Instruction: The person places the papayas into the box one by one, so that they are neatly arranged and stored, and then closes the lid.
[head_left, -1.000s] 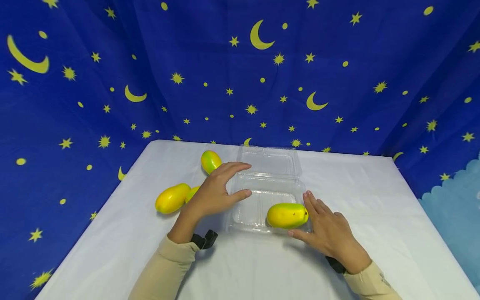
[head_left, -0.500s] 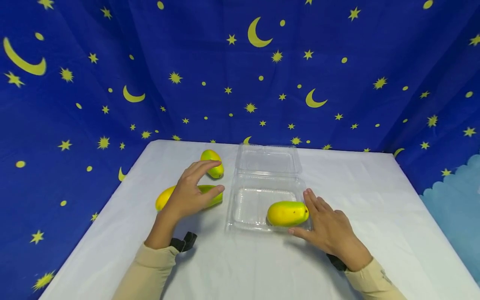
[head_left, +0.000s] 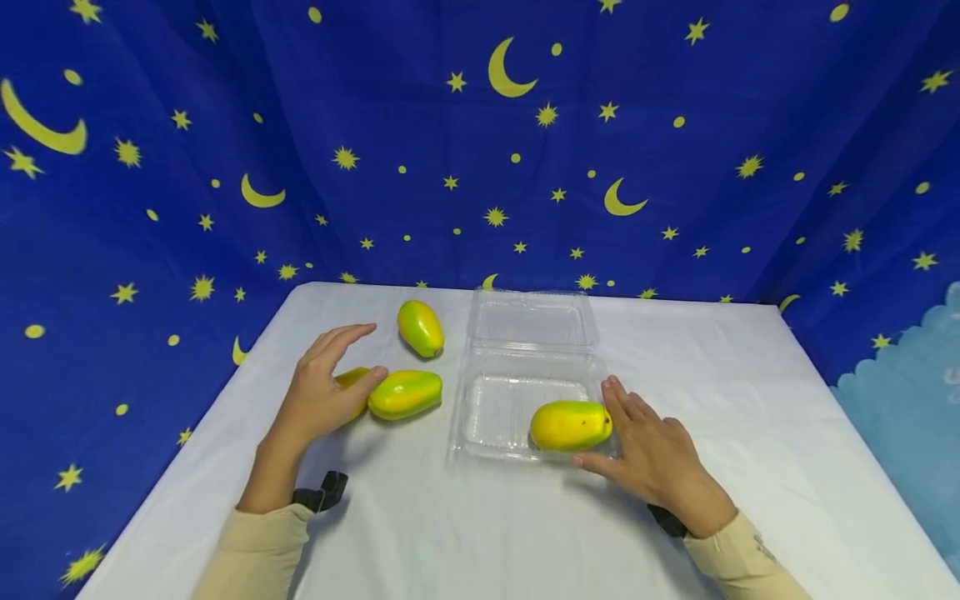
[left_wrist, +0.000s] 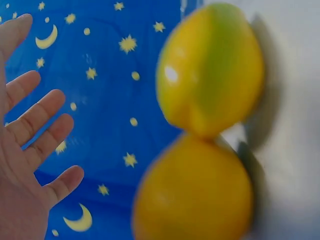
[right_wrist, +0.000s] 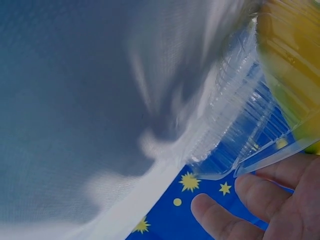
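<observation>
A clear clamshell container [head_left: 491,412] lies open on the white table, its lid [head_left: 534,319] folded back. One yellow-green mango [head_left: 570,425] lies in the tray's right front corner. My right hand [head_left: 615,429] rests flat and open against that corner, its fingers along the mango's end. The right wrist view shows the tray's rim [right_wrist: 240,130] above those fingers [right_wrist: 225,220]. My left hand [head_left: 352,358] hovers open with spread fingers over a partly hidden mango [head_left: 351,379]. A second mango [head_left: 405,394] lies just right of it and a third [head_left: 421,327] farther back. In the left wrist view two mangoes [left_wrist: 210,70] [left_wrist: 195,195] show blurred beside the spread fingers [left_wrist: 35,120].
A blue cloth with yellow stars and moons [head_left: 480,142] hangs behind and on both sides of the table. The white tablecloth [head_left: 712,375] reaches its far edge just behind the lid. Black wrist straps [head_left: 318,492] show at both cuffs.
My left hand has swung left, from the container's left edge to above the leftmost mango. The right hand and the mango in the tray have stayed put.
</observation>
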